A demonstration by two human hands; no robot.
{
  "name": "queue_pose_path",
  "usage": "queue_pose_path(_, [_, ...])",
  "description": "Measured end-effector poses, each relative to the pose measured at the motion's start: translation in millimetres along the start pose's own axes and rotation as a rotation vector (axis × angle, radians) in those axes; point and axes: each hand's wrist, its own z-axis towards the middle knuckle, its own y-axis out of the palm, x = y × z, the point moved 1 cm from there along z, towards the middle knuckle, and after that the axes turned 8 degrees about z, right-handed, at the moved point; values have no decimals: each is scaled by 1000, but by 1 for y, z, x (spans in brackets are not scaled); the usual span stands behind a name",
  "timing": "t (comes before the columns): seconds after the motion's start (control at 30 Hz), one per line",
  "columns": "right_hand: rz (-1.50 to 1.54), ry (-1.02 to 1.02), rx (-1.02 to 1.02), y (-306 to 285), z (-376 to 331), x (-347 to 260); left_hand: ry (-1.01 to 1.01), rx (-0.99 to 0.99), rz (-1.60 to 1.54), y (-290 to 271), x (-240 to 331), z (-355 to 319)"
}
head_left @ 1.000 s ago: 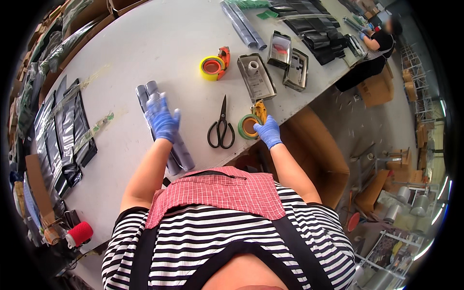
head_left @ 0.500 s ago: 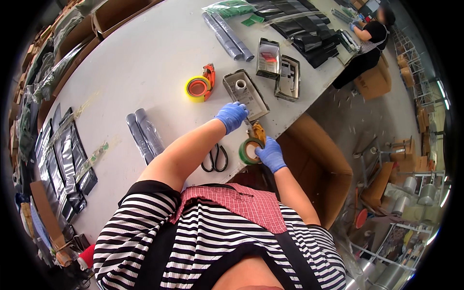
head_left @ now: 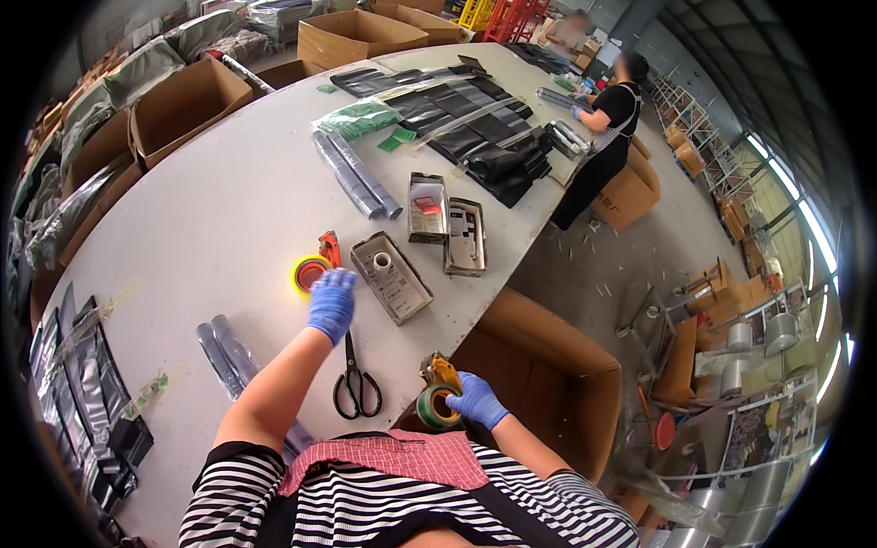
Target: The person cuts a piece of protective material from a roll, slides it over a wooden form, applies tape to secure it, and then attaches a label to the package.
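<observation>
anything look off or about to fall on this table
The green tape dispenser under the right hand sits at the very edge of the table, partly past it above an open cardboard box. Nothing spilled or damaged.

surface: long white worktable (head_left: 228, 192)
centre: three open metal tins (head_left: 429, 242)
9 o'clock of tins: yellow tape roll (head_left: 311, 272)
6 o'clock: black scissors (head_left: 356, 388)
12 o'clock: black bags (head_left: 466, 123)
7 o'clock: grey foil pouches (head_left: 228, 352)

Long white worktable (head_left: 192, 210), open cardboard boxes (head_left: 183, 96) along its far side, grey concrete floor (head_left: 585, 265), bright windows (head_left: 804, 219) at right.
</observation>
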Motion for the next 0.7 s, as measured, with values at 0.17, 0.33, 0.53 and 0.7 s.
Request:
queue_pose_path(0.17, [6, -111, 9, 12, 9, -16, -58, 185, 24, -7, -56, -24])
queue_pose_path(0.33, [220, -158, -22, 27, 11, -31, 220, 106, -322, -22, -45, -76])
queue_pose_path(0.53, [57, -172, 43, 37, 15, -39, 411, -442, -77, -36, -1, -160])
queue_pose_path(0.7, [-75, -276, 21, 38, 45, -61, 320, -230, -70, -26, -5, -176])
